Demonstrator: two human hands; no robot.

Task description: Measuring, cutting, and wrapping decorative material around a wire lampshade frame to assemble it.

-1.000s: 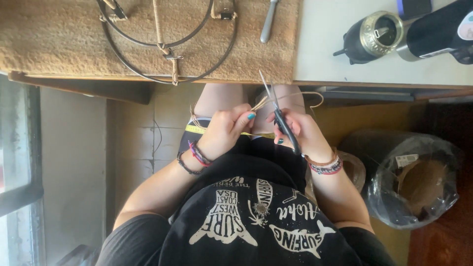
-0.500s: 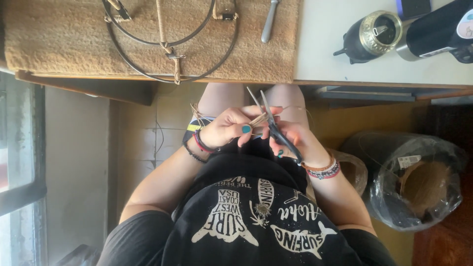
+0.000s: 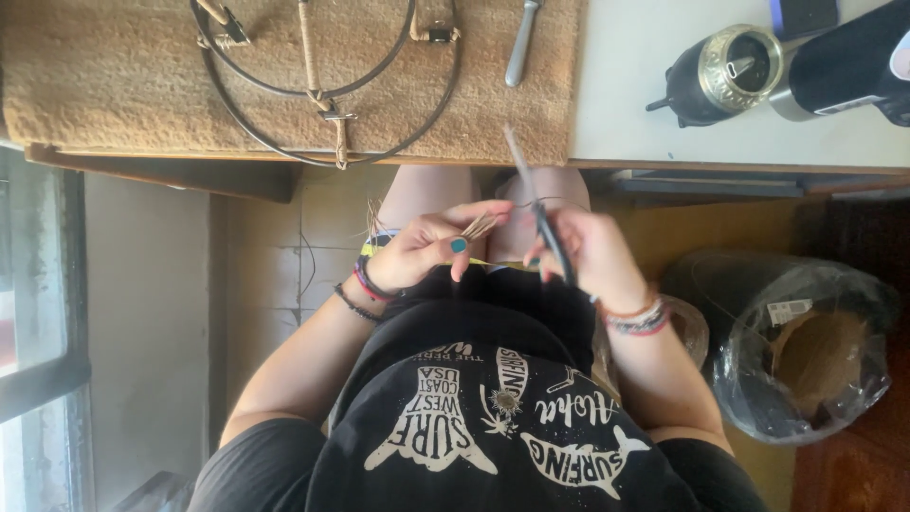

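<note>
Over my lap, below the table edge, my left hand (image 3: 431, 248) pinches a small bundle of pale straw fibres (image 3: 481, 226) between thumb and fingers. My right hand (image 3: 592, 251) grips black-handled scissors (image 3: 545, 228), their thin blades pointing up toward the table edge, right beside the fibres. Both wrists wear bracelets. On the table above lies a brown fibre mat (image 3: 142, 76) carrying two nested metal hoops (image 3: 327, 90) bound with twine.
A metal tool handle (image 3: 521, 43) rests on the mat's right part. A dark round cup with a metal rim (image 3: 725, 71) and a black flask (image 3: 848, 62) stand on the white tabletop. A plastic-wrapped roll of fibre (image 3: 806, 356) sits on the floor at right.
Both hands have shifted slightly; the scissors have tilted more upright and closer to the fibre bundle held by the left hand.
</note>
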